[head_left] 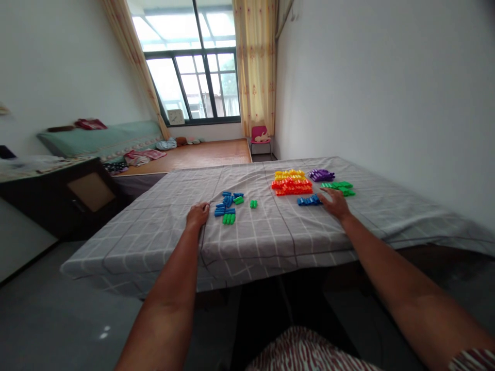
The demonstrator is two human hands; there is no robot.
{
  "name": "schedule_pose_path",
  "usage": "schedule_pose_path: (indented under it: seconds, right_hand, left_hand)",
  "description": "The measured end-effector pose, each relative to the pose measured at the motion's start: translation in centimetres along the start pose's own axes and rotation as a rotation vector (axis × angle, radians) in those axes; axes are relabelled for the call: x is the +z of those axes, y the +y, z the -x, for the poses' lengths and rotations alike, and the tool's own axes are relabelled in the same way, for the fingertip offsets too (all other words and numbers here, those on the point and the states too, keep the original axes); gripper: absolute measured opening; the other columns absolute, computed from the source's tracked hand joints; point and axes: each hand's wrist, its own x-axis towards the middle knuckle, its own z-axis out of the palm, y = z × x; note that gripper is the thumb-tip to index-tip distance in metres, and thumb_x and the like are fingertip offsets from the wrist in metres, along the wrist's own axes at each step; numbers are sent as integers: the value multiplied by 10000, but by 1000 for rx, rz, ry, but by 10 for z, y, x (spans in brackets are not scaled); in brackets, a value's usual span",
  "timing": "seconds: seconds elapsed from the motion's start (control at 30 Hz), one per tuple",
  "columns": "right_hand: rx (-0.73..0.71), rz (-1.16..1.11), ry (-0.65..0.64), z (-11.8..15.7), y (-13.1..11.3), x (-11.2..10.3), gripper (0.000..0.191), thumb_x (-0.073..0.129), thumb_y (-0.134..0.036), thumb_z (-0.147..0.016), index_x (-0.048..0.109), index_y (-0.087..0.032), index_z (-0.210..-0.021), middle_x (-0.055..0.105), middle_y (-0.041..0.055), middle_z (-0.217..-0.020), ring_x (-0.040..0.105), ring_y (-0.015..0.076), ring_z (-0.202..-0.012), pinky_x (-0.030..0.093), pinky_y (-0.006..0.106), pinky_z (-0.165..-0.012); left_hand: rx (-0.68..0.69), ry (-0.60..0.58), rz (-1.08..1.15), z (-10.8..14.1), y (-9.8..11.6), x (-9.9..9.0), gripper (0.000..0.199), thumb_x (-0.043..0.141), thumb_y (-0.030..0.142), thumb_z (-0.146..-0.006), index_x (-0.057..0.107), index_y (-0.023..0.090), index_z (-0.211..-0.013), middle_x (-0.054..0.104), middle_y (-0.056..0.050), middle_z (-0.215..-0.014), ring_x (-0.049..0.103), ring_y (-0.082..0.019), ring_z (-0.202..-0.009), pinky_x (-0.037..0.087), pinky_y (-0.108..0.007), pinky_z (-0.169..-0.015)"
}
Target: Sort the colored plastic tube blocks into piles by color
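My left hand (198,214) rests on the cloth with its fingers curled in, and nothing shows in them. Just right of it lies a loose group of small blue plastic pieces (228,200), which look like clips or pegs. Small green pieces (228,219) lie among and in front of them, and a green pair (253,204) sits apart to the right. My right hand (335,202) has its fingers stretched leftward and apart, touching the right end of a short blue row (308,200). Green rows (342,188) lie just behind that hand, partly covered by it.
Behind the blue row lie orange-red rows (292,187), yellow rows (289,174) and a purple bunch (322,175). A grey checked cloth (255,237) covers the table. A wall (386,93) runs along the right; a bed (209,153) and a pink chair (259,134) stand beyond.
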Motion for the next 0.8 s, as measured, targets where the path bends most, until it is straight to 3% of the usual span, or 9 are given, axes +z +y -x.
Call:
schedule_pose_path:
  seconds: [0.23,0.37,0.43,0.8]
  right_hand:
    - [-258,208,8,7,-34,-12,383,411,-388,-934,649,-212,-1177,646,79,-1214,503,258,-1176,341,427,-1000]
    - [-560,226,-179,10,-61,-15,331,439,-325,-937,636,-293,-1201,598,24,-1305,467,242,-1235,285,446,-1023]
    - [-629,226,-253,10,-67,-14,315,455,-335,-934,644,-313,-1185,592,5,-1314,456,245,-1249,278,450,-1017]
    - [-521,187,-251,11,-62,-10,290,465,-373,-919,699,-274,-1057,686,19,-1159,511,249,-1186,325,447,-973]
  left_hand:
    - [13,0,4,-1,-2,2,387,373,372,-914,688,247,-1101,676,-48,-1173,588,-203,-1099,441,-276,-917]
    - [4,1,12,-1,-3,2,384,374,371,-914,677,252,-1119,662,-39,-1204,579,-202,-1120,431,-281,-944]
    - [23,1,7,-1,-4,2,381,376,363,-913,676,247,-1118,658,-38,-1213,574,-204,-1129,424,-284,-956]
    - [66,18,21,3,-2,2,366,393,333,-908,678,223,-1110,654,-45,-1221,561,-203,-1150,405,-291,-995]
